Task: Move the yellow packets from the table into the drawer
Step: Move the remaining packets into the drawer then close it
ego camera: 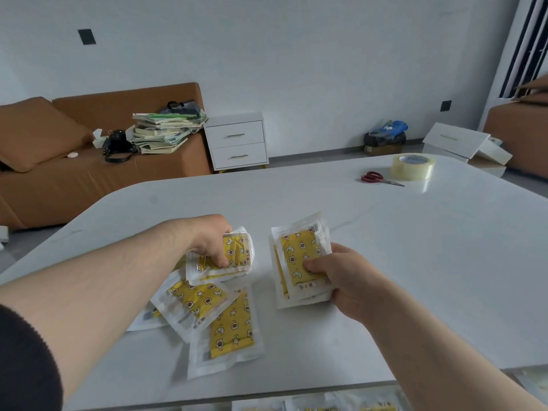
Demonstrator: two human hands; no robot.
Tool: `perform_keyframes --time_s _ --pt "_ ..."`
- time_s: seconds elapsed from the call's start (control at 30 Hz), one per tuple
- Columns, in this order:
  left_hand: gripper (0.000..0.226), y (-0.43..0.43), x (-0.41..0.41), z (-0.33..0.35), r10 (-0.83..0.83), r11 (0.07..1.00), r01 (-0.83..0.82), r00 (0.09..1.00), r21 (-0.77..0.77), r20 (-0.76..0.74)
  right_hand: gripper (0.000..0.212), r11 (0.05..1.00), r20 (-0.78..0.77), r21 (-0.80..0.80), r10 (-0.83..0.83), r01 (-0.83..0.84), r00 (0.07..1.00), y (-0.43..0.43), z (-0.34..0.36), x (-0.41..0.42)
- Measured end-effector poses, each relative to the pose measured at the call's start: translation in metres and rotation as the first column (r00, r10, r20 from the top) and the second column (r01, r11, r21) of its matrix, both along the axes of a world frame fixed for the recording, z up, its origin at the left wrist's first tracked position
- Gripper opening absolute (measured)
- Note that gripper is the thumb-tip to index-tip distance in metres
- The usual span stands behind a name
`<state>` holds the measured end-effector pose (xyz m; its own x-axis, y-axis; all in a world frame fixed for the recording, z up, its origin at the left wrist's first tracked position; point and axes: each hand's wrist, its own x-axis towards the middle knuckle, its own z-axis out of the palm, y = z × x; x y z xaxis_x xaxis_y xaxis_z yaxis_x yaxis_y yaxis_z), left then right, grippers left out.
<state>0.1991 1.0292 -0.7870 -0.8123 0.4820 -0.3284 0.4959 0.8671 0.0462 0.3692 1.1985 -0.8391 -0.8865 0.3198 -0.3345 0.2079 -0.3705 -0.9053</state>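
While L hand (210, 238) pinches pkts (237, 252), R hand (347, 280) holds a stack (296, 250).

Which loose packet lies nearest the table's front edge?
The lengthwise packet at the pile's near end. The tilted packet lies behind it; the bundle in the left hand and stack in the right hand, farther back.

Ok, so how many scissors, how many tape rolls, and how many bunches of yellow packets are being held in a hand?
Red scissors: 1
Tape roll: 1
Held bunches of yellow packets: 2, the left bunch in the left hand and the right bunch in the right hand
Total: 4
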Motion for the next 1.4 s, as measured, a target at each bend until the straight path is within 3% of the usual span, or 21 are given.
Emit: perform_keyframes --time_s 0.2,0.37,0.5,0.6,0.67,0.77,0.83,0.97,1.03,1.13,1.4 --pt "0.027 -0.003 0.004 -0.003 -0.016 1.000 0.016 1.000 0.022 -0.017 0.028 1.000 -0.013 0.011 -0.015 0.015 1.000 -0.003 -0.002 0.000" --pt "0.046 -0.005 0.007 -0.005 -0.011 1.000 0.012 1.000 0.023 -0.011 0.029 1.000 -0.005 -0.010 -0.027 0.027 1.000 -0.004 -0.003 -0.001" --pt "0.045 -0.005 0.008 0.002 -0.005 0.999 0.007 1.000 0.053 -0.030 0.029 0.995 -0.014 -0.072 -0.075 0.074 0.997 -0.005 -0.004 -0.003" --pt "0.034 -0.011 0.008 0.011 0.063 0.968 -0.051 0.997 0.246 -0.042 0.022 0.985 -0.006 -0.114 -0.133 0.131 0.991 -0.007 -0.002 -0.002" --pt "0.025 -0.016 0.011 0.019 0.147 0.842 -0.145 0.988 0.520 0.039 0.019 0.978 0.013 -0.146 -0.149 0.150 0.989 -0.007 0.003 -0.001" --pt "0.016 -0.025 0.029 0.026 0.200 0.445 -0.403 0.915 0.800 0.350 0.015 0.961 0.065 -0.175 -0.207 0.215 0.976 -0.002 0.013 0.007" --pt "0.014 -0.032 0.047 0.025 0.119 0.236 -0.569 0.821 0.788 0.558 0.018 0.951 0.077 -0.173 -0.245 0.255 0.967 0.003 0.023 0.017" --pt "0.021 -0.044 0.097 0.015 -0.030 -0.013 -0.768 0.640 0.640 0.767 0.027 0.951 0.056 -0.158 -0.260 0.266 0.964 0.011 0.046 0.047" --pt "0.022 -0.047 0.126 0.015 -0.064 -0.065 -0.812 0.584 0.580 0.809 0.028 0.954 0.027 -0.178 -0.241 0.242 0.970 0.010 0.056 0.067" --pt "0.020 -0.052 0.168 0.017 -0.064 -0.056 -0.846 0.533 0.530 0.844 0.025 0.958 0.001 -0.194 -0.217 0.213 0.976 0.005 0.063 0.102" --pt "0.031 -0.085 0.254 0.017 -0.080 -0.072 -0.863 0.505 0.501 0.859 0.025 0.965 0.056 -0.181 -0.180 0.187 0.982 -0.028 0.081 0.174"
